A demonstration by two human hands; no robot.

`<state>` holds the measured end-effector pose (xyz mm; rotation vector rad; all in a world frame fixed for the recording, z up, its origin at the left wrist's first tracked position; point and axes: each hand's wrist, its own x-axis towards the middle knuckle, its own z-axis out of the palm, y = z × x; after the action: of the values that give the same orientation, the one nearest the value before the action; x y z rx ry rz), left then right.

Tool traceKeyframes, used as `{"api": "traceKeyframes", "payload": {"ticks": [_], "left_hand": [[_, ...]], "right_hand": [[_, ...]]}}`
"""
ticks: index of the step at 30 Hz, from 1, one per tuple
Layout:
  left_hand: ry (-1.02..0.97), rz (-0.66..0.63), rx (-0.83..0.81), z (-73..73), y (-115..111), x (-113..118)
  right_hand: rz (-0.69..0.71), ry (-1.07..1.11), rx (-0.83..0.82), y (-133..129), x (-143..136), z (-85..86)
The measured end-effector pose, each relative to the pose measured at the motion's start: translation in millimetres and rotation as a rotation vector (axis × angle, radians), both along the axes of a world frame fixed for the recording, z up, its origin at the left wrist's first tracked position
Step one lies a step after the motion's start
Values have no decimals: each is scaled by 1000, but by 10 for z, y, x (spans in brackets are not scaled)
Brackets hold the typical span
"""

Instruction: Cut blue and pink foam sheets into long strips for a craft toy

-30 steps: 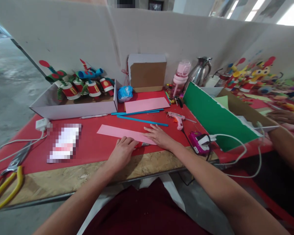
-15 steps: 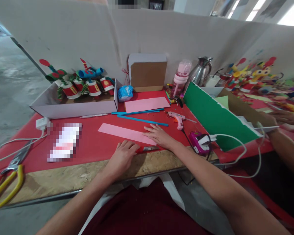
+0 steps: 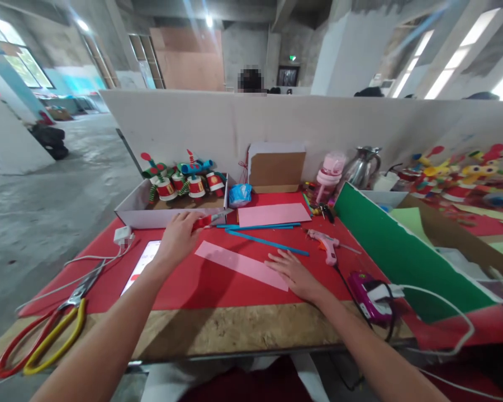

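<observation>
My left hand (image 3: pixel 180 237) is closed around a red utility knife (image 3: pixel 204 221), whose grey blade end points right, above the table near the box's front corner. A pink paper strip (image 3: pixel 235 264) lies slantwise on the red table covering. My right hand (image 3: pixel 295 273) rests with fingers spread on the strip's right part. Behind the strip lie thin blue strips (image 3: pixel 268 244) and a wider pink paper sheet (image 3: pixel 274 214). A pink glue gun (image 3: pixel 327 245) lies to the right of my right hand.
A white box (image 3: pixel 171 219) holds paper-cup figures. A green-sided box (image 3: pixel 396 257) stands right, beside a purple power socket (image 3: pixel 371 307) with cables. Large red-and-yellow-handled shears (image 3: pixel 73 301) and a phone (image 3: pixel 140 265) lie left. A pink bottle (image 3: pixel 329 178) stands at the back.
My left hand has lifted from the table's front edge and moved up and left with the utility knife. The right hand stays on the strip. The view has tilted up.
</observation>
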<state>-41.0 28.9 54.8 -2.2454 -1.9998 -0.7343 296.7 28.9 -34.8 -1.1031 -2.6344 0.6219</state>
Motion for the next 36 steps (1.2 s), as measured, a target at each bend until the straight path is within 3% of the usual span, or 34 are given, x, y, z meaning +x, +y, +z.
{"api": "traceKeyframes", "payload": {"ticks": [4,9,14,18,23,26,29,33,36], "left_hand": [[67,-131,-150,-185,192,230],[130,-105,-175,-450,564,685],[143,-95,-168,-512,744,802],[158,-159,-202,-509,492,605],[200,-232,-288,-659,-88,341],[269,-160,-344,-743,-432,373],[291,-97,-417,-709,-685,470],[271,-167,-494,-557,-784,481],[264,-272,-511,-501,-727,458]], "right_hand": [[-8,-4,0,-17,1,12],[-9,11,13,-9,20,9],[-16,35,21,-12,37,-13],[-17,52,14,-7,47,-22],[-9,57,-4,32,63,-31],[-87,77,0,-39,15,47],[-141,36,-46,-223,-109,208],[-87,-117,-146,-454,-320,373],[-53,-142,-139,-503,-420,372]]}}
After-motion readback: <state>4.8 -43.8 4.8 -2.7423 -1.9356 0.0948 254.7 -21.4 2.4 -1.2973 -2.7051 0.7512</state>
